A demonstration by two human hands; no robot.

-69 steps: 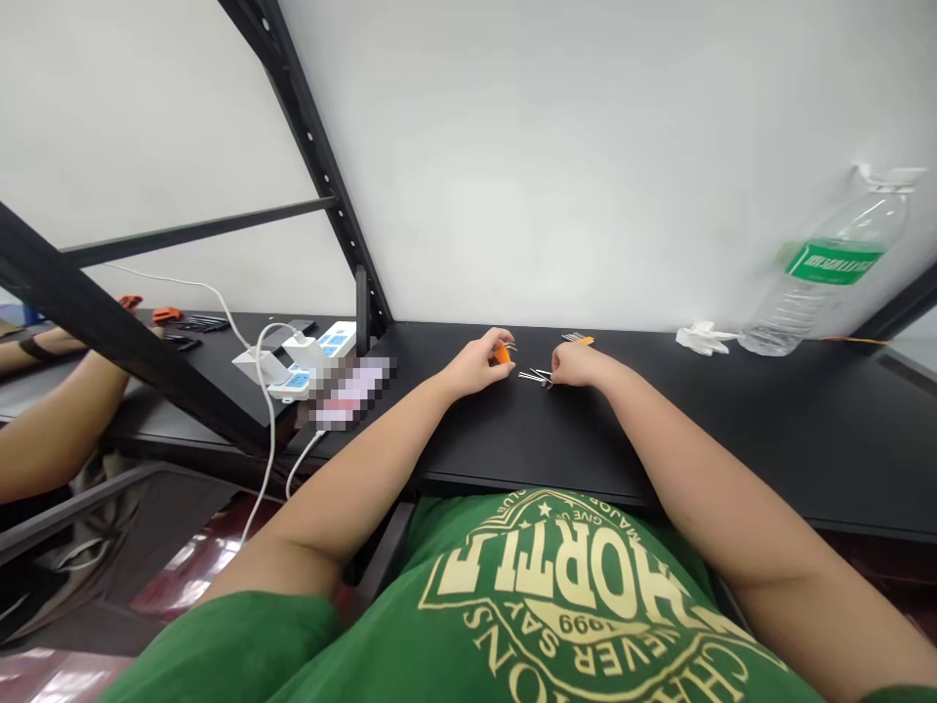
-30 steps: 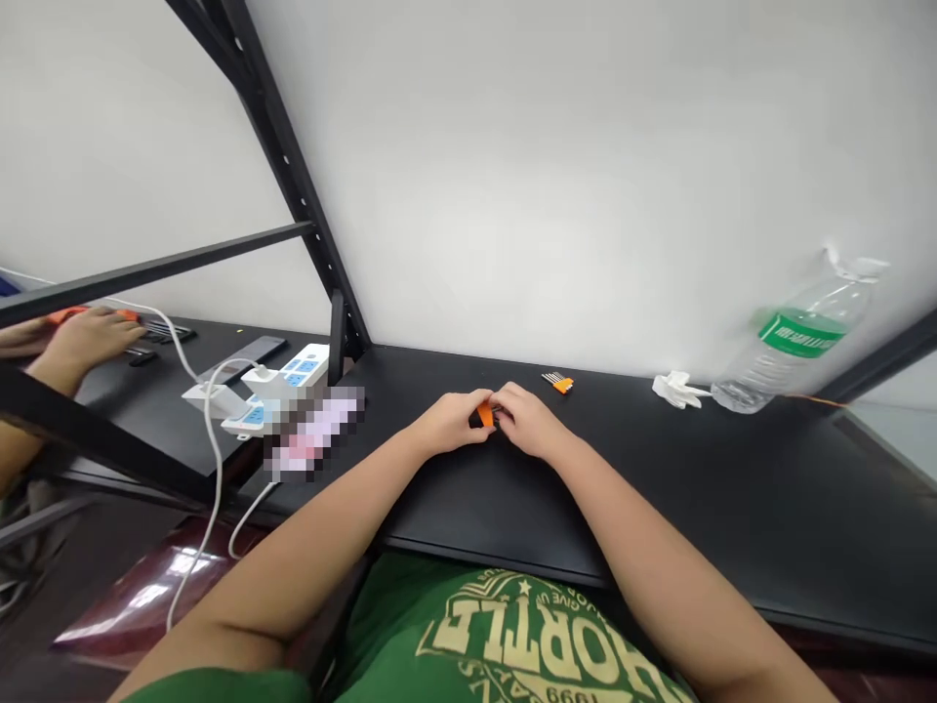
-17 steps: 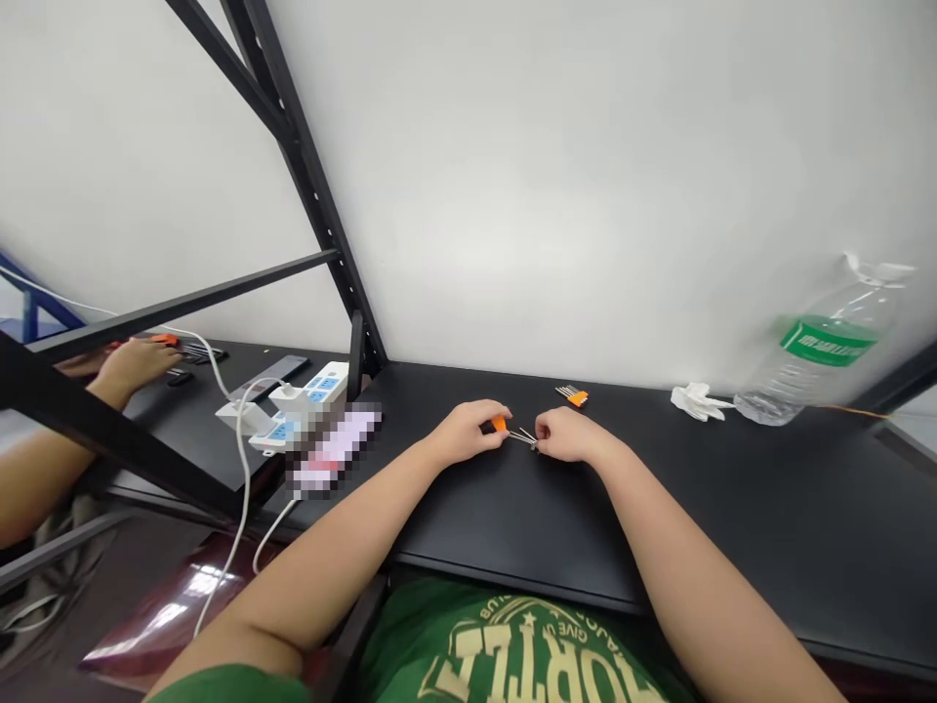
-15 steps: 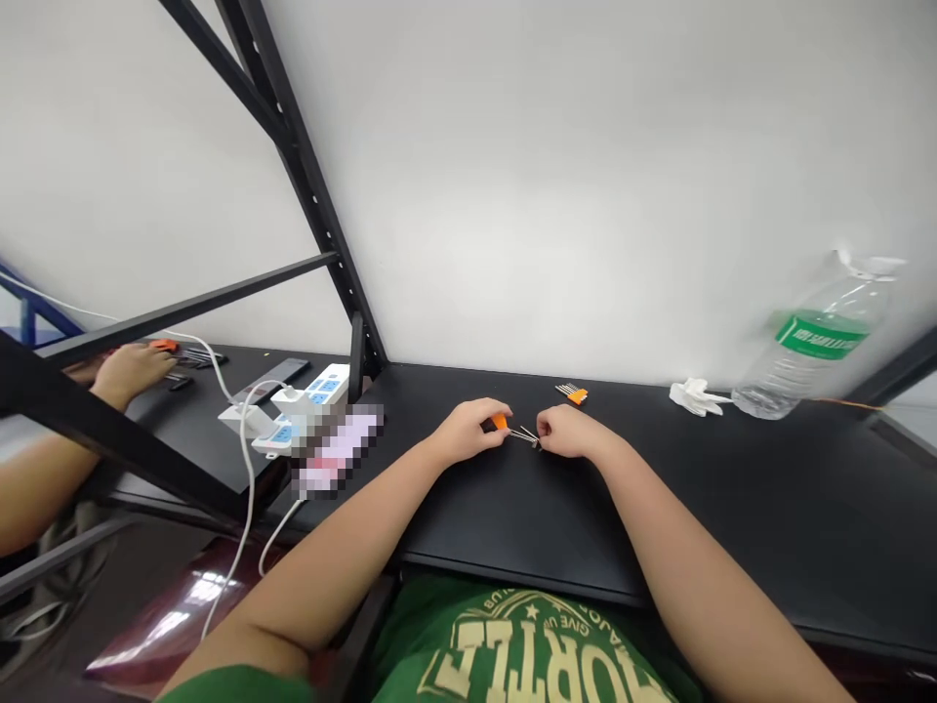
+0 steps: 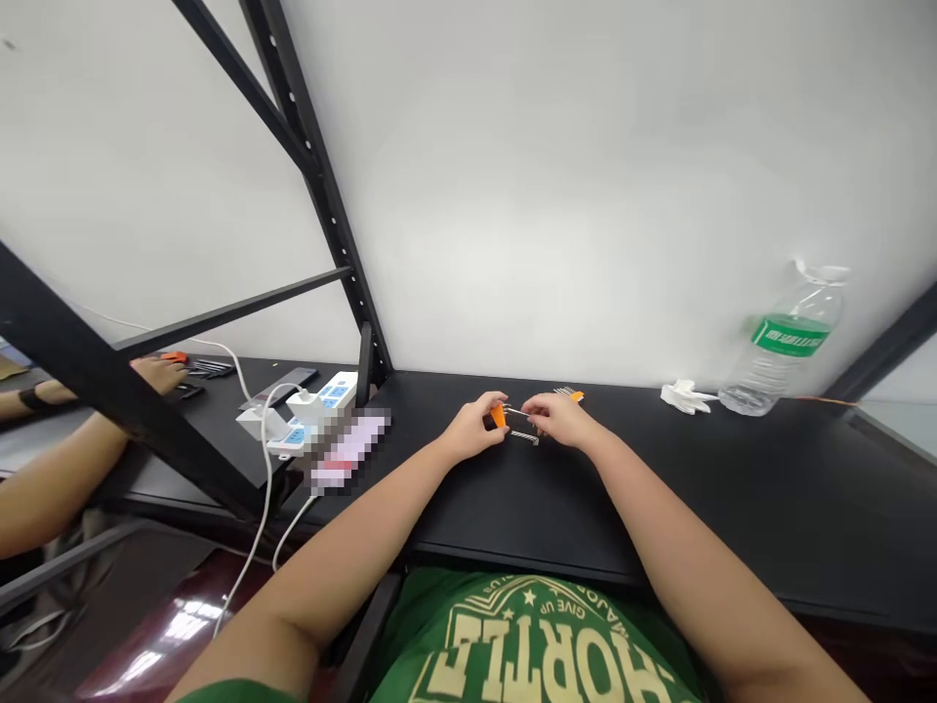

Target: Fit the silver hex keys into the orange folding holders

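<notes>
My left hand point(image 5: 475, 430) grips an orange holder point(image 5: 499, 416) between thumb and fingers, above the black tabletop. Thin silver L-shaped keys point(image 5: 524, 436) stick out of the holder to the right, their bent ends toward my right hand. My right hand point(image 5: 557, 420) pinches the end of a thin metal key point(image 5: 516, 412) that reaches across to the holder's upper part. Behind my right hand lies a second orange holder point(image 5: 577, 396) with silver keys, partly covered by the fingers.
Crumpled white gloves point(image 5: 686, 396) and a clear bottle point(image 5: 787, 337) stand at the right by the wall. At left are a blurred phone point(image 5: 351, 449), a power strip point(image 5: 297, 436) with cables and a black metal frame point(image 5: 333, 220). Another person's hands work beyond it.
My right hand has moved up slightly, with a key now held apart from the lower ones. The camera view has shifted, and the other person's hands have moved.
</notes>
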